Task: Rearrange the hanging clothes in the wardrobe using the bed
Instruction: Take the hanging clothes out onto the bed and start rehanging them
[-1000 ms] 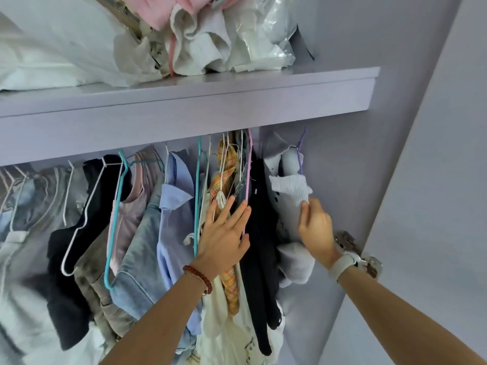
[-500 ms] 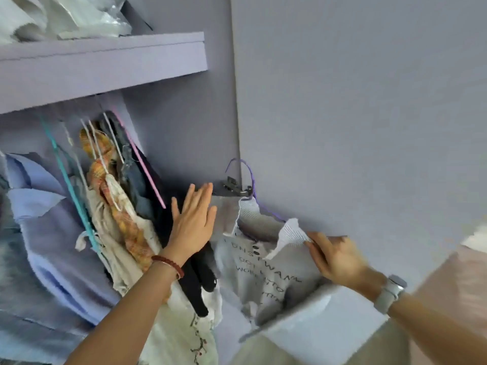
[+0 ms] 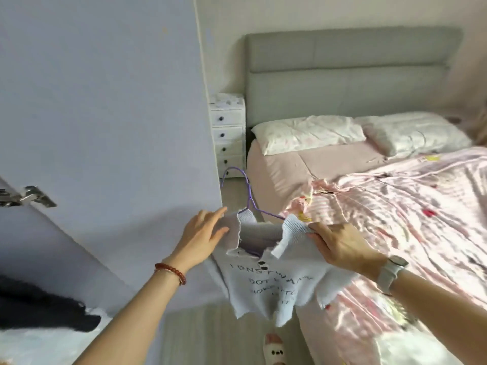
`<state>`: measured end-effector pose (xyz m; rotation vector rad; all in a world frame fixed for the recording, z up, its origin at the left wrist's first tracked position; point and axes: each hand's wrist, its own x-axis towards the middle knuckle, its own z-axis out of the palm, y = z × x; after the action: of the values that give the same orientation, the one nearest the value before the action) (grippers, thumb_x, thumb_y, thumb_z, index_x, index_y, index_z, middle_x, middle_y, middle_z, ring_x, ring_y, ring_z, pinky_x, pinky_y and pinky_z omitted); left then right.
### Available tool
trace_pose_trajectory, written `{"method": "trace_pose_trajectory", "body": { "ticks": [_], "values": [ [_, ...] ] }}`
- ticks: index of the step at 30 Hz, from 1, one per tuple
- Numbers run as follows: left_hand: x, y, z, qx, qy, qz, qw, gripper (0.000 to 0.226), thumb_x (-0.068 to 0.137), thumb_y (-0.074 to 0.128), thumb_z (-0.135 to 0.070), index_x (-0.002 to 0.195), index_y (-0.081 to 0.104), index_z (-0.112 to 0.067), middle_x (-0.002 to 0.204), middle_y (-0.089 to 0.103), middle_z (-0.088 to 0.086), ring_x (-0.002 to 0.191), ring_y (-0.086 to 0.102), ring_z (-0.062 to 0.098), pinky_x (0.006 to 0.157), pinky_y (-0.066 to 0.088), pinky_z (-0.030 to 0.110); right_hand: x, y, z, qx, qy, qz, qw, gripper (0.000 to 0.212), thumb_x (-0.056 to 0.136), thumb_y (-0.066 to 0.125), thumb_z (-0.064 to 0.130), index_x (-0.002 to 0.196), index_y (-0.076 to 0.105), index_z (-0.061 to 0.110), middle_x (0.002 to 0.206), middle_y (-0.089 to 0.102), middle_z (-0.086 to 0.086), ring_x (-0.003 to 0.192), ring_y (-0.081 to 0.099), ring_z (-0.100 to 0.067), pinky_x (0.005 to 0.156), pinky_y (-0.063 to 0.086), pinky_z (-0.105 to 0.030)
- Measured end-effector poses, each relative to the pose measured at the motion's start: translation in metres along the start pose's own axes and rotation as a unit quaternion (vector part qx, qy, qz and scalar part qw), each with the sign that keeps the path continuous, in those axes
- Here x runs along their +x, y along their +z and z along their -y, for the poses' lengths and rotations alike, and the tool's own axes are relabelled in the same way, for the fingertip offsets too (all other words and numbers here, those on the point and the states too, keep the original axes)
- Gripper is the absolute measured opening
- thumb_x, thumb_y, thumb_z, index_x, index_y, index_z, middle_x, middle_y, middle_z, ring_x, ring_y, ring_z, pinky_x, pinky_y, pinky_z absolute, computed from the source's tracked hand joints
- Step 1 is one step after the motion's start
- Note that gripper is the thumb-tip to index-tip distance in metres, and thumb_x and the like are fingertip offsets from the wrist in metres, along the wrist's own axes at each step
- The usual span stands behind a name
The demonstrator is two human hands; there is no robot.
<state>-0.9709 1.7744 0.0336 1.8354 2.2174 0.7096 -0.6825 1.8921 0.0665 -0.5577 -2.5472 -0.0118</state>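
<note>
A pale lilac knit top (image 3: 274, 283) on a purple wire hanger (image 3: 247, 198) is held up in mid-air, between the open wardrobe door (image 3: 105, 114) on the left and the bed (image 3: 395, 206) on the right. The right hand (image 3: 340, 246) has its fingers closed on the ribbed collar on the top's right shoulder, pinching the knit. The left hand (image 3: 200, 237) is open, fingers spread and only lightly bent, its fingertips touching the left shoulder of the top without gripping it. The hanger's hook points up and to the far left, free of any rail, just beside the door's edge. The front of the top faces the camera, with 2 dark buttons below the collar and several lines of dark lettering that are too blurred to read; its ragged hem hangs over the floor, near the bed's side.

The left wrist wears a red bead bracelet (image 3: 171, 272) and the right a pale watch (image 3: 390, 272). The bed carries a rumpled pink striped quilt (image 3: 408, 233) on the near right and 2 pillows (image 3: 308, 133) against a grey headboard (image 3: 342, 75) at the far end. A white drawer unit (image 3: 228, 135) stands at the far side between door and bed. At the lower left, dark clothing (image 3: 39, 309) lies over something white, possibly other clothes in the wardrobe. A slipper (image 3: 274, 349) shows at the near edge.
</note>
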Motion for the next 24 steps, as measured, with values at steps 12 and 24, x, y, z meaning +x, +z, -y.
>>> {"method": "trace_pose_trajectory", "body": {
  "ticks": [12, 24],
  "values": [
    [0.093, 0.176, -0.196, -0.134, 0.057, 0.185, 0.972, 0.019, 0.093, 0.052, -0.017, 0.104, 0.065, -0.009, 0.095, 0.067, 0.009, 0.089, 0.061, 0.027, 0.068, 0.038, 0.02, -0.204, -0.04, -0.122, -0.01, 0.413, 0.037, 0.91, 0.018, 0.093, 0.049, 0.02, 0.109, 0.055, 0.013, 0.086, 0.068, -0.007, 0.064, 0.062, -0.027, 0.053, 0.035, -0.023],
    [0.227, 0.423, -0.523, -0.055, 0.214, 0.213, 0.952, 0.024, 0.094, 0.046, -0.021, 0.105, 0.067, -0.018, 0.109, 0.062, 0.011, 0.105, 0.051, 0.03, 0.092, 0.031, 0.039, -0.412, -0.082, -0.319, 0.03, 0.705, -0.249, 0.664, 0.009, 0.089, 0.05, 0.005, 0.097, 0.054, 0.002, 0.085, 0.057, -0.009, 0.073, 0.049, -0.02, 0.065, 0.033, -0.028]
  ]
}}
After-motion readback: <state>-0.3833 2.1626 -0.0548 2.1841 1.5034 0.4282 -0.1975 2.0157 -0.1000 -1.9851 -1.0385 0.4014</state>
